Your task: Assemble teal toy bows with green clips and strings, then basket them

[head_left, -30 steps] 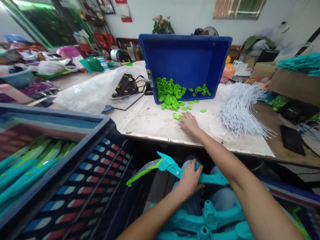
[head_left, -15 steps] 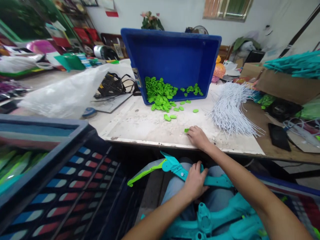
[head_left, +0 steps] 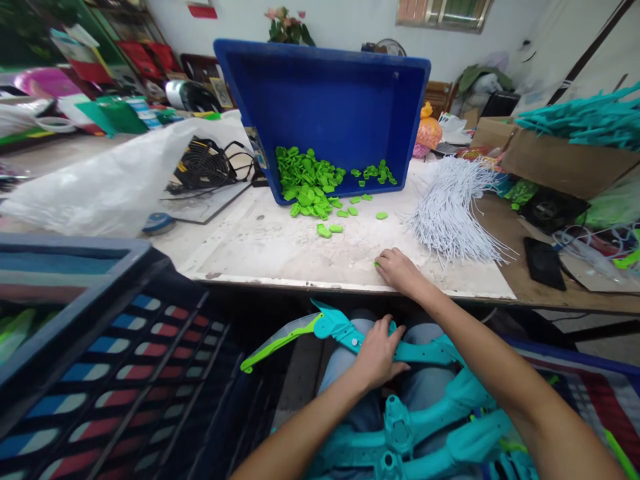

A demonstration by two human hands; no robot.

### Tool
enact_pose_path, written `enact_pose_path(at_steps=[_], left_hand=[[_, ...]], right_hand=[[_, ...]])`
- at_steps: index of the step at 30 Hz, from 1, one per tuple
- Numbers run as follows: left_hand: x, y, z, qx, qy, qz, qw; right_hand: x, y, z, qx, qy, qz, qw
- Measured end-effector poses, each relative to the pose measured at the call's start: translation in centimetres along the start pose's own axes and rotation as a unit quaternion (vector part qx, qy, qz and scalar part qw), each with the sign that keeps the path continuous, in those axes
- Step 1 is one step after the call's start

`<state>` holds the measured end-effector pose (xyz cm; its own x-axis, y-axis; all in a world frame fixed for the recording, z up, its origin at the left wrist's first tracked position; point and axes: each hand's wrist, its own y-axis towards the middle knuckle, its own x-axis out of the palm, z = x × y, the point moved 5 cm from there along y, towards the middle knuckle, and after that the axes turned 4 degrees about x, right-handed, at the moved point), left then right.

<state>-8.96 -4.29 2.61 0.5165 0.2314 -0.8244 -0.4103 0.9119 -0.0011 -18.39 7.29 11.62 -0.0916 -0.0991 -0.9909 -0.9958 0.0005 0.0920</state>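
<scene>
My left hand (head_left: 376, 353) is wrapped round a teal plastic toy bow (head_left: 340, 328) lying across my lap. One curved grey and lime-green limb of the bow points left. At the table's front edge my right hand (head_left: 399, 270) pinches a small green plastic piece (head_left: 377, 263), mostly hidden by the fingertips. More teal bow parts (head_left: 440, 417) rest on my lap below both arms. Loose green pieces (head_left: 305, 180) are heaped in a tipped blue bin (head_left: 325, 100) and spill onto the white tabletop (head_left: 260, 250).
A dark slatted crate (head_left: 125, 360) stands at the left. White plastic ties (head_left: 450, 207) lie in a bundle right of the bin, near a cardboard box (head_left: 560, 160) topped with teal parts. A clear plastic bag (head_left: 105, 173) and coiled black cable (head_left: 207, 163) are at the back left.
The green piece shows less now, tucked further under my right fingertips. My left hand stays round the bow. The whole view has shifted slightly to the right.
</scene>
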Motion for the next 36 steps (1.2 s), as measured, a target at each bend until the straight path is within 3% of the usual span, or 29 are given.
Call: enact_pose_path(at_steps=[4,9,12,14,19,21,23,25,26,29,31,33,36], left_hand=[[-1.0,0.3,-0.4,-0.016,-0.048,-0.026,0.998],[-2.5,1.2,-1.3,-0.082,-0.075,-0.138,0.984],[-3.1,1.8,-1.9,-0.117,-0.053,-0.147,0.981],[-3.1,2.2,-2.1,-0.133,-0.05,-0.135,0.981],[-2.7,2.9,-2.5,-0.146,-0.081,-0.117,0.979],[-2.6,3.1,-2.7,-0.137,-0.101,-0.107,0.98],[-2.5,3.1,-3.1,-0.133,-0.117,-0.103,0.979],[-2.5,3.1,-3.4,-0.133,-0.132,-0.097,0.978],[-2.6,3.1,-3.4,-0.13,-0.142,-0.095,0.977],[-2.5,3.3,-3.3,-0.121,-0.194,-0.096,0.969],[-2.3,3.5,-3.2,-0.139,-0.251,-0.106,0.952],[-2.0,3.5,-3.1,-0.17,-0.308,-0.118,0.929],[-1.6,3.7,-2.9,-0.189,-0.361,-0.134,0.903]], right_hand=[[-0.1,-0.9,2.9,0.104,0.107,0.046,0.988],[-0.2,-2.7,6.6,0.188,0.115,0.085,0.972],[-0.6,-3.4,6.5,0.136,0.129,0.136,0.973],[-0.5,-3.3,5.7,0.083,0.123,0.135,0.98],[-0.5,-3.0,3.9,0.094,0.066,0.101,0.988],[-1.0,-5.0,2.6,0.071,0.099,0.135,0.983],[-1.0,-8.9,1.0,0.014,0.163,0.142,0.976],[0.0,-14.0,-0.4,-0.026,0.213,0.07,0.974],[0.7,-16.7,-0.7,-0.017,0.217,0.021,0.976],[2.7,-23.9,0.1,0.113,0.22,-0.085,0.965],[3.4,-26.7,0.5,0.169,0.247,-0.12,0.947],[3.4,-27.1,0.3,0.155,0.268,-0.086,0.947],[2.5,-24.7,-0.5,0.063,0.238,0.063,0.967]])
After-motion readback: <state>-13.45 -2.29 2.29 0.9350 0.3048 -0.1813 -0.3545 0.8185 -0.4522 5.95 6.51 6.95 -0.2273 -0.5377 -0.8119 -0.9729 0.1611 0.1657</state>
